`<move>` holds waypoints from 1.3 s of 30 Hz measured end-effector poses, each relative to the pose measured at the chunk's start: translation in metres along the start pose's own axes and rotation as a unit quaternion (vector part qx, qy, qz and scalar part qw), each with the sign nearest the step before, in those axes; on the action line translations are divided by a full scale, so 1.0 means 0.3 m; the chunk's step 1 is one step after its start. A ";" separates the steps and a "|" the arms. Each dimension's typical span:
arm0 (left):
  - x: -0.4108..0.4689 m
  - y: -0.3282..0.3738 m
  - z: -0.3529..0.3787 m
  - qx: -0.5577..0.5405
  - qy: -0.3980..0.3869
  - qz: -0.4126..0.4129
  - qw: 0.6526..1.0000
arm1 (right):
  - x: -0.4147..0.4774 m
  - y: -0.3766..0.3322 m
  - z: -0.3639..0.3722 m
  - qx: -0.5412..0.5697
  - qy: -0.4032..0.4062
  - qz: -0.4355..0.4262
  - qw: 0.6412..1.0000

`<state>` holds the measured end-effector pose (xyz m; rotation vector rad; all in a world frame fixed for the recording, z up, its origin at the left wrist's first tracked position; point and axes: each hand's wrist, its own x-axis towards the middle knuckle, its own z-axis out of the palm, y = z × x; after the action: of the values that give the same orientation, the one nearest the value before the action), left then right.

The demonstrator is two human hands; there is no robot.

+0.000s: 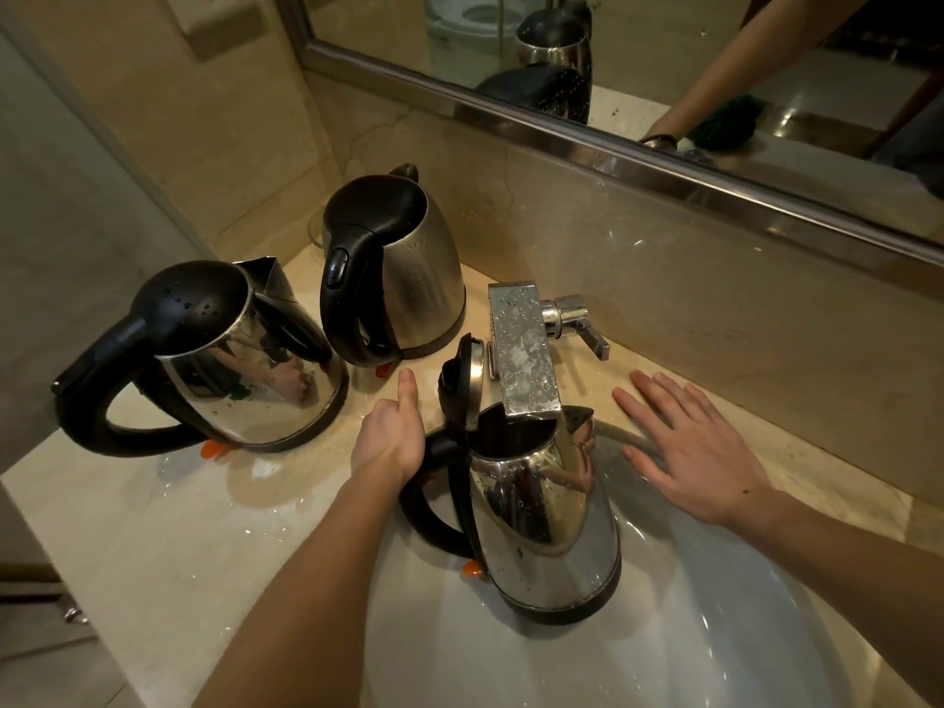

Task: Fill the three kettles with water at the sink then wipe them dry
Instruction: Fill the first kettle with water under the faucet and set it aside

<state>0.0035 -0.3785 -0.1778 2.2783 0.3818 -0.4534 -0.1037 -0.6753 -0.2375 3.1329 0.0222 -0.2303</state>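
The left hand (391, 434) is wrapped around the black handle of the open kettle (546, 513), thumb stretched up toward the counter, holding it inside the sink (715, 631). That kettle stands tilted slightly in the white basin with its lid (462, 380) flipped up, and its mouth sits right under the square spout of the tap (521, 350). Whether water is running I cannot tell; no stream shows between spout and kettle. The tap and the kettle's steel side are beaded with drops.

The right hand (700, 447) is flat and spread, fingers apart, holding nothing, with its palm over the sink rim and the fingertips on the counter (153, 528) right of the tap, below the tap lever (587, 329).

Two more kettles stand on the counter to the left, lids closed. The near kettle (225, 360) has its handle pointing left and a shiny body; the far kettle (396, 268) stands behind it near the wall, handle toward the camera. Both touch or nearly touch each other. Puddles of water lie on the counter in front of them. The mirror (664, 69) above reflects a kettle and an arm
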 end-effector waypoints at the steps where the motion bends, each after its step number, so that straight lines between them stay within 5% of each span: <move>1: 0.000 -0.001 0.000 -0.002 -0.001 0.000 1.000 | 0.000 0.000 0.000 -0.002 -0.002 0.000 1.000; 39: 0.024 -0.018 0.014 -0.001 0.009 0.001 1.000 | 0.002 0.002 0.005 0.000 0.002 -0.001 1.000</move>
<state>0.0069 -0.3770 -0.1868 2.2825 0.3886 -0.4329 -0.1034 -0.6757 -0.2392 3.1344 0.0238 -0.2227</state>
